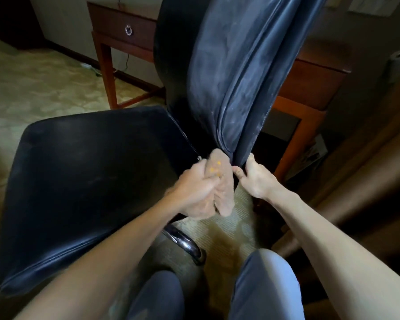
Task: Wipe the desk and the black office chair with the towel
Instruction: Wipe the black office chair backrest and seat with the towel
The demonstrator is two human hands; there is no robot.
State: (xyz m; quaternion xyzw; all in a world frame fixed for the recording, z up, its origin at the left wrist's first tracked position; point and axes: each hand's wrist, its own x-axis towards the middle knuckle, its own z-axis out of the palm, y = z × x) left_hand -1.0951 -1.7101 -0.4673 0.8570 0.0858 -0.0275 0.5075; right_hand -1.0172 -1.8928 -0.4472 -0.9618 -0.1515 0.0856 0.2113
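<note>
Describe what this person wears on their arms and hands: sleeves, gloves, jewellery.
The left forearm and right forearm are bare to the picture's edge, and no sleeve shows. The left hand and right hand wear no gloves. No watch, bracelet or ring is visible, though the left hand is blurred, so a thin ring there cannot be ruled out.

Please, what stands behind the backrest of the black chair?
A brown wooden desk: its drawer with a ring handle shows at the left, another part at the right. The backrest covers the desk's middle.
</note>
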